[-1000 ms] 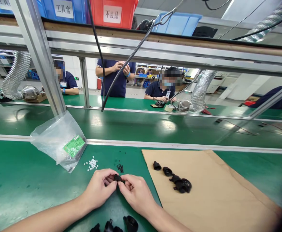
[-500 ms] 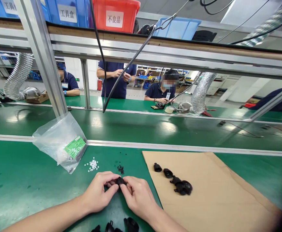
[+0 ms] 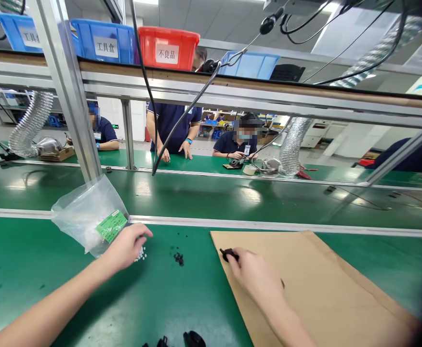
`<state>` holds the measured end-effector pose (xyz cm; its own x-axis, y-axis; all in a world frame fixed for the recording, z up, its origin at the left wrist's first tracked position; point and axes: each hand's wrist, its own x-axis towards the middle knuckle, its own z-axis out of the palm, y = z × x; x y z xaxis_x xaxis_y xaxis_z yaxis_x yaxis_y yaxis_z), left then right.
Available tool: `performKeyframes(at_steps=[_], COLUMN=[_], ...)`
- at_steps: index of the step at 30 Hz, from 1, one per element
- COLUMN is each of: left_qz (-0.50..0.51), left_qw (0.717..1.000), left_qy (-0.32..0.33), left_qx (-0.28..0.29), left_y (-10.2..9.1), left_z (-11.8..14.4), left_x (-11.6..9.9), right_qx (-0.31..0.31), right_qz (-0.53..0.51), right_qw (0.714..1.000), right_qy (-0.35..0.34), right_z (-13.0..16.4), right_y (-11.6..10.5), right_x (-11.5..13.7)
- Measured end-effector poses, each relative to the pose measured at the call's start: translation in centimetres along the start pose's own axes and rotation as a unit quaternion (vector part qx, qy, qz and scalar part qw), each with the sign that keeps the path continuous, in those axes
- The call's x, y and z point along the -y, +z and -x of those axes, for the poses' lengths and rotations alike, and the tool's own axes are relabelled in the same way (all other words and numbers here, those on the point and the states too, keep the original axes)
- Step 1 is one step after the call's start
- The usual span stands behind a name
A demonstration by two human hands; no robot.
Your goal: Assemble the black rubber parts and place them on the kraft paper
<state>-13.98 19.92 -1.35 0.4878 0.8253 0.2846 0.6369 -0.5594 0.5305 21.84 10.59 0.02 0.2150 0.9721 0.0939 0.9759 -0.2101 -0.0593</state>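
In the head view, your right hand has its grip closed round a black cup, held between thumb and fingers at the far left corner of the brown sheet (whether the cup rests there or hangs just above, you cannot tell from here). The cup lies off your fingertips to the left and a little to the far side, its narrow end pointing left, so its long axis seems to run roughly left to right. Another dark part peeks out just right of that hand.

Your left hand is well apart from the cup, by the clear bag. Its grip is loosely curled, and you cannot tell whether anything is pinched in it. The white bits lie on the worktop right by it, partly hidden behind the hand. The black bits lie between your two hands, the left looking the nearer. More black cups sit at the near side, between your forearms.
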Motion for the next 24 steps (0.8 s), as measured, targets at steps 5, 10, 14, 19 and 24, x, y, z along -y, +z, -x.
performKeyframes(at_steps=[5, 10, 14, 19, 24], left_qz=[-0.063, -0.1, -0.135, -0.159, -0.148], left_qw=[0.996, 0.989, 0.984, 0.982, 0.987], left_qy=[0.005, 0.024, 0.028, 0.023, 0.011], left_qx=[0.066, 0.11, 0.114, 0.101, 0.07], left_y=[-2.3, -1.6, -1.5, -0.8, -0.8], left_z=[-0.6, -0.5, -0.6, -0.6, -0.6], left_x=[3.9, 4.5, 4.4, 4.3, 3.6], right_qx=[-0.02, -0.101, -0.071, -0.044, -0.01], right_qz=[0.091, 0.022, -0.052, -0.077, -0.053], right_qw=[0.995, 0.977, 0.944, 0.945, 0.959], right_qy=[0.035, -0.189, -0.318, -0.316, -0.279], right_z=[-0.1, 0.8, 1.1, 0.5, -0.2], right_y=[0.4, 2.9, 5.1, 5.9, 5.6], right_x=[-1.1, 2.2, 5.1, 6.7, 7.2])
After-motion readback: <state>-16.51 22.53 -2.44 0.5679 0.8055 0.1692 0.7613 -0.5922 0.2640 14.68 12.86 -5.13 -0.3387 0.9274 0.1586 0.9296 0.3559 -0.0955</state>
